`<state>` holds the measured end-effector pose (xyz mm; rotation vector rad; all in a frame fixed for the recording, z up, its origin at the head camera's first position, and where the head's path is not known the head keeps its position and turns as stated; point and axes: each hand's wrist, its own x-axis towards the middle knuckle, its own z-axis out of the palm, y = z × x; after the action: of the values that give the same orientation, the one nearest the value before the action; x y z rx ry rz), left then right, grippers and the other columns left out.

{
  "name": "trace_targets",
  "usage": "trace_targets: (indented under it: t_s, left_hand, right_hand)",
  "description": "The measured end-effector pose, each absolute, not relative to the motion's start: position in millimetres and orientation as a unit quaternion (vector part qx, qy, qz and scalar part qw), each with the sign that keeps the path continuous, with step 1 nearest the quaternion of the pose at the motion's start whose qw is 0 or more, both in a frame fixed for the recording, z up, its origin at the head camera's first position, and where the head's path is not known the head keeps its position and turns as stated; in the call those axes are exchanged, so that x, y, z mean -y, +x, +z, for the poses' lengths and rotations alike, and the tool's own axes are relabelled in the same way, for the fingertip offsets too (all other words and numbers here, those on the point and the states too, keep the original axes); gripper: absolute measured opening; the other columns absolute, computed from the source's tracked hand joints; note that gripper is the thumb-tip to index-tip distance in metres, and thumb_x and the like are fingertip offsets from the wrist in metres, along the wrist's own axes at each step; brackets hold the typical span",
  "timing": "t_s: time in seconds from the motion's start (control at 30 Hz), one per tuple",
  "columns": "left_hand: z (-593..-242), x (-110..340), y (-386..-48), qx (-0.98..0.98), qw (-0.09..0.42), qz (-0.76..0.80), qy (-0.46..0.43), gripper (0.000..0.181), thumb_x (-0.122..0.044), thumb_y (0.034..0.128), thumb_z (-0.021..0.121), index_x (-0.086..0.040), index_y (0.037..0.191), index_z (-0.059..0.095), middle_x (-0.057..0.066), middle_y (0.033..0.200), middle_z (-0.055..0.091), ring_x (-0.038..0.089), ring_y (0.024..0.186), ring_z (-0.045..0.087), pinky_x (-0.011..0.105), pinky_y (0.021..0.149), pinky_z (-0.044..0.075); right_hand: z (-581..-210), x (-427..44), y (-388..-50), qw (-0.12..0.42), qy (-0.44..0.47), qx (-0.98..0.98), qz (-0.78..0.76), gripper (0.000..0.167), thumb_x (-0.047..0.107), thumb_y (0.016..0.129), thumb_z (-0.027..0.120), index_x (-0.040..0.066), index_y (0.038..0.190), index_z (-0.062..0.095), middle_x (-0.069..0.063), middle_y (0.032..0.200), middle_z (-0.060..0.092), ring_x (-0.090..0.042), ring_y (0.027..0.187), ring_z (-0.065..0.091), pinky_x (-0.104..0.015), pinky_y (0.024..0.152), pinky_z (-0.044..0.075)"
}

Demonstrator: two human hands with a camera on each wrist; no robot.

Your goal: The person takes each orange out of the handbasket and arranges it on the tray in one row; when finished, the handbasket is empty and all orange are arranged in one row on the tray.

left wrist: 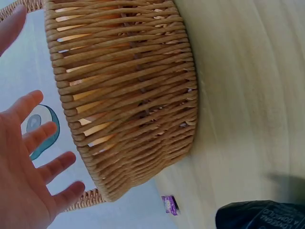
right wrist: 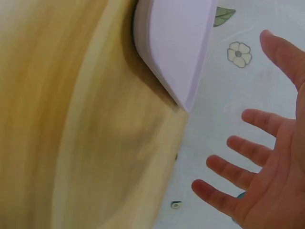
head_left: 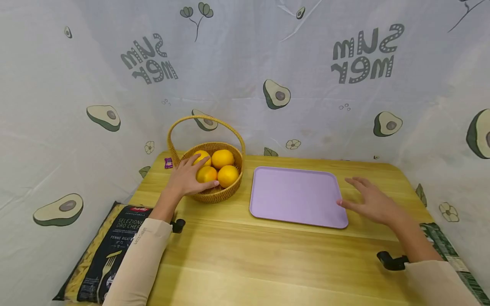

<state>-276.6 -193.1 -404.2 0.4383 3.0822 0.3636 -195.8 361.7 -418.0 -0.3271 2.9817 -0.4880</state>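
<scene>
A wicker basket (head_left: 218,195) with a tall arched handle stands at the back left of the table. Several round yellow-orange oranges (head_left: 228,176) lie in it. Above its near left side, my left hand (head_left: 187,176) spreads its fingers over the fruit and grips nothing. In the left wrist view the same hand (left wrist: 24,167) is beside the basket's woven wall (left wrist: 128,95), fingers apart. A flat lilac tray (head_left: 298,197) lies to the right of the basket. At the tray's right edge hovers my right hand (head_left: 373,202), fingers spread and holding nothing; the right wrist view shows its palm (right wrist: 271,186).
On the left lies a bag of penne pasta (head_left: 115,250), partly under the left forearm. A small purple packet (head_left: 168,163) sits left of the basket. At the right edge is a green package (head_left: 451,250). A printed white curtain (head_left: 245,76) hangs behind the wooden table (head_left: 245,263).
</scene>
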Motion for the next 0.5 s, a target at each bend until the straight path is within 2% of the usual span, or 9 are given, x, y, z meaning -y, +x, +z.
trace_targets:
  t_s: [0.13,0.33,0.43,0.5]
  left_hand:
    - [-406,196,-276,-0.979,0.001,0.135,0.151,0.093,-0.072,0.0861,0.062,-0.027,0.162,0.033,0.012,0.17,0.024,0.054,0.148,0.03,0.076,0.11,0.033]
    - [-411,197,-278,-0.971,0.021,0.182,0.156,0.088,-0.059,0.0882,0.07,-0.023,0.162,0.036,0.015,0.167,0.028,0.053,0.147,0.032,0.073,0.111,0.035]
    - [-416,196,-279,-0.968,0.03,0.192,0.157,0.086,-0.056,0.0887,0.071,-0.021,0.16,0.039,0.016,0.165,0.03,0.051,0.145,0.037,0.07,0.111,0.038]
    - [-418,195,-280,-0.966,0.032,0.2,0.157,0.085,-0.053,0.0888,0.072,-0.019,0.159,0.04,0.017,0.164,0.031,0.05,0.144,0.039,0.069,0.111,0.039]
  right_hand:
    - [-428,-359,-193,0.052,-0.103,-0.977,-0.179,0.095,0.058,0.094,0.065,-0.006,0.156,0.033,-0.041,0.155,0.028,-0.064,0.133,0.037,-0.081,0.1,0.035]
    - [-445,-355,-190,0.05,-0.103,-0.972,-0.203,0.089,0.054,0.094,0.068,-0.007,0.153,0.038,-0.041,0.148,0.037,-0.054,0.115,0.06,-0.071,0.092,0.05]
    - [-454,-354,-188,0.047,-0.103,-0.971,-0.212,0.085,0.05,0.094,0.07,-0.007,0.15,0.042,-0.039,0.142,0.043,-0.042,0.1,0.066,-0.06,0.084,0.056]
    - [-458,-354,-187,0.04,-0.104,-0.97,-0.215,0.083,0.047,0.093,0.072,-0.008,0.149,0.044,-0.037,0.137,0.048,-0.031,0.089,0.063,-0.048,0.077,0.055]
